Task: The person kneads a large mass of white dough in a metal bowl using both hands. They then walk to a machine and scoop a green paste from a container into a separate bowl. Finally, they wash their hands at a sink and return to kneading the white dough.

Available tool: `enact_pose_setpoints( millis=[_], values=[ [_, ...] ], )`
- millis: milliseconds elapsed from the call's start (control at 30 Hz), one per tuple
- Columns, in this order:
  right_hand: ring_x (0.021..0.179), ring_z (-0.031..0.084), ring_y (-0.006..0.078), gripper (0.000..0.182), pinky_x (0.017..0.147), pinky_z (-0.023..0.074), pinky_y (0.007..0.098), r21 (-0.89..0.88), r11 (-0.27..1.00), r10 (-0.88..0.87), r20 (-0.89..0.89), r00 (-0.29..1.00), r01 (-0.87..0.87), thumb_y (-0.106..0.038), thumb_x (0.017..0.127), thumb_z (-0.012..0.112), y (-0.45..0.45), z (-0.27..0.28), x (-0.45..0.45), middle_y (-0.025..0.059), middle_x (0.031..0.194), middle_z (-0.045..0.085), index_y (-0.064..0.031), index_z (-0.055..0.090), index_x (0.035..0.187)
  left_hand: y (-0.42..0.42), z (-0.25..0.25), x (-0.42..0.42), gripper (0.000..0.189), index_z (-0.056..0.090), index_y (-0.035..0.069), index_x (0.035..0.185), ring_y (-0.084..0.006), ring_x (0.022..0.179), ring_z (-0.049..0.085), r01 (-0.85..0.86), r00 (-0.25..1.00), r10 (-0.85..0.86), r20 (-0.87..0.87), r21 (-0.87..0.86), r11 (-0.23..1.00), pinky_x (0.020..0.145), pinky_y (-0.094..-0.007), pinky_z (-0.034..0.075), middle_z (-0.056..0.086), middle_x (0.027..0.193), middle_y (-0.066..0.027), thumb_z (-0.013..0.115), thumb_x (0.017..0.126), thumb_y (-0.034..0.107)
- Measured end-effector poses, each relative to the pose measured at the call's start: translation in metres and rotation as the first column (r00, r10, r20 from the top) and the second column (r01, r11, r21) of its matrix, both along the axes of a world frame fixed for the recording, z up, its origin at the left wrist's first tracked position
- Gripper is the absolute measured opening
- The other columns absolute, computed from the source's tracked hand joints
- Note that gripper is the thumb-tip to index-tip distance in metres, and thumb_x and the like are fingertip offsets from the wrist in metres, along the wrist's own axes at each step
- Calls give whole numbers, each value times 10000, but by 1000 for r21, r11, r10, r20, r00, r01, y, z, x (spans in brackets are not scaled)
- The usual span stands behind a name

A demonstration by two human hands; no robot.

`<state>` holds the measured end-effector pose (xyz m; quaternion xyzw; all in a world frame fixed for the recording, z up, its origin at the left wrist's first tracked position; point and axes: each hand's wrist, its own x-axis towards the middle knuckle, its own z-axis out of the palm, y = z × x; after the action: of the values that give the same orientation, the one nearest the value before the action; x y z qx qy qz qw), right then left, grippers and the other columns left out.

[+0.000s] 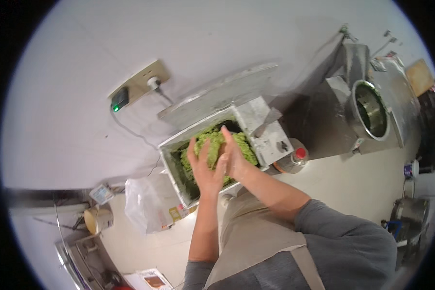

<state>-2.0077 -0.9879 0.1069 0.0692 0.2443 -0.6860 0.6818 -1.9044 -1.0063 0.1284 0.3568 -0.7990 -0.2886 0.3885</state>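
Below me is a rectangular metal machine hopper point(174, 188) holding a bright green crumbly mass point(246, 148). Over it, my left hand point(204, 168) and my right hand point(233, 156) face each other with a clump of the green stuff point(213, 150) between them. The fingers of both hands are spread and curved around the clump; part of it is hidden behind them. A scraper point(266, 123) lies on the machine's flat metal top point(275, 145), right of the hopper, near a small black knob point(282, 146).
A wall socket strip point(139, 83) with a plug and a black adapter is behind the hopper. On the right, a steel pot point(369, 110) with green residue stands by a metal counter. A red-capped bottle point(300, 153), a white plastic bag point(145, 203) and a bucket point(98, 220) stand lower.
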Motion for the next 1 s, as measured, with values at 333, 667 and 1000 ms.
enact_pose_setpoints(
  millis=[333, 667, 1000],
  values=[
    [1189, 405, 221, 788, 968, 342, 440, -242, 959, 186, 157, 970, -145, -738, 819, 301, 30, 18, 14, 53, 1298, 419, -137, 349, 1327, -27, 7, 5, 327, 572, 31, 814, -253, 768, 563, -74, 997, 74, 14, -20, 997, 676, -335, 461, 569, 856, -114, 798, 629, 178],
    [1178, 412, 204, 739, 952, 329, 412, -133, 977, 186, 122, 975, -169, -679, 852, 346, 28, -11, 15, 60, 1282, 448, -100, 381, 1310, -41, -33, 11, 194, 470, 27, 689, -106, 644, 442, -44, 973, 137, -188, 429, 902, 611, -271, 408, 471, 647, -17, 663, 703, 8],
    [1137, 491, 275, 592, 938, 391, 329, 664, 708, 703, -628, 334, -240, -265, 803, 635, 80, -136, -32, 180, 1285, 475, 9, 440, 1290, -80, -121, 68, 316, 577, 21, 997, -196, 788, 574, -242, 967, 238, 89, 598, 764, 774, -301, 439, 574, 979, -107, 685, 810, 252]
  ],
)
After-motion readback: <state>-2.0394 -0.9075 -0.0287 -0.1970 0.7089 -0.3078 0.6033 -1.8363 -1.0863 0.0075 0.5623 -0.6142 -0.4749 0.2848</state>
